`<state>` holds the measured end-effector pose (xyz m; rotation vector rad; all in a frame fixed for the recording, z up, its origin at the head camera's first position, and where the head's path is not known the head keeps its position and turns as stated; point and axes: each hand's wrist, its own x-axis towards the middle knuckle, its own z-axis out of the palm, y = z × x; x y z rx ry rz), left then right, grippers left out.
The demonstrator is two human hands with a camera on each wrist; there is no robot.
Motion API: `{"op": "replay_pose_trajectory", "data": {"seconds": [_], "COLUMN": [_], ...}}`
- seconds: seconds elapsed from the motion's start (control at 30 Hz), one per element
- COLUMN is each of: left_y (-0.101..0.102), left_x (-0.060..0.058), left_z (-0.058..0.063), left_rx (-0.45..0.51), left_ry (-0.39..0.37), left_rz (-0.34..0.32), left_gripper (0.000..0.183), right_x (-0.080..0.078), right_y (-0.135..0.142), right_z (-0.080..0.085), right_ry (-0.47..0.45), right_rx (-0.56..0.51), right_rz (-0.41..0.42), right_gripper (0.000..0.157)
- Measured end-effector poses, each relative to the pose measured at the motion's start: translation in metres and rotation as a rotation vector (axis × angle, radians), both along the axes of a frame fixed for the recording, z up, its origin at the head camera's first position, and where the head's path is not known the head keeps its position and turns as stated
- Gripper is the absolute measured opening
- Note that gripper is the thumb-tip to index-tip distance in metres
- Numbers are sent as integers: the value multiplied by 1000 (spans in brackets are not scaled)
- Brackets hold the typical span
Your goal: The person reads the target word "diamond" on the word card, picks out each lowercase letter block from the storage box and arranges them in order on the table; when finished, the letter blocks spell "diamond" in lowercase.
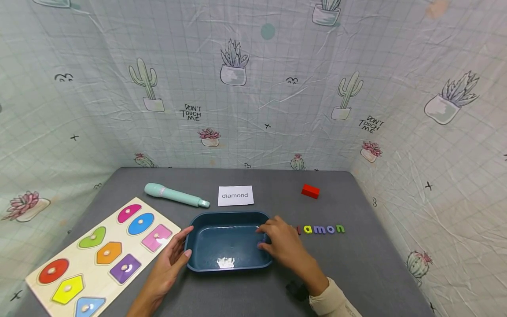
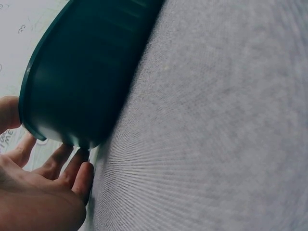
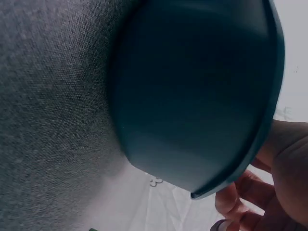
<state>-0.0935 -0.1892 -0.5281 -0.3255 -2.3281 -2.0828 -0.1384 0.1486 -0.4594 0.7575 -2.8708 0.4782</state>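
A dark blue tray (image 1: 227, 269) stands in the middle of the table. My left hand (image 1: 168, 262) holds its left end, the thumb at the near corner and a finger at the far one. In the left wrist view, more fingers touch the tray's outer wall (image 2: 72, 91). My right hand (image 1: 283, 242) reaches over the right rim, forefinger and thumb bent inward with a gap between them. A small purple piece (image 1: 261, 243) shows by the thumb tip; its shape is mostly hidden. Right of that hand, letters (image 1: 325, 229) read "amon", with a red letter (image 1: 299, 230) partly covered.
A white card (image 1: 235, 196) reading "diamond" lies behind the tray, with a pale green microphone-shaped thing (image 1: 176, 195) to its left. A red block (image 1: 310, 191) sits at the back right. The wooden shape puzzle (image 1: 85, 259) lies on the left. A black object (image 1: 297, 290) is near the right forearm.
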Motion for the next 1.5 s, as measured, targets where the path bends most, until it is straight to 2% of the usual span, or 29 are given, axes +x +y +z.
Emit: {"op": "replay_pose_trajectory", "data": {"seconds": [0.53,0.87,1.23,1.5], "left_y": [0,-1,-1,-2], "left_x": [1,1,0,-1], "left_z": [3,2,3,1], "left_rx": [-16,-23,-24,-21], "left_ry": [-36,-45,-54,-40], "left_rz": [5,9,9,2], "left_gripper": [58,58,58,58], "right_x": [-11,-16,-16,-13], "right_y": [-19,-28,-22,-12], "right_z": [-8,-11,-12,-9], "right_ry": [25,96,100,118], "right_rx": [200,326,266,129], "right_rz": [-35,-12,29,54], "right_gripper": [30,5,20,24]}}
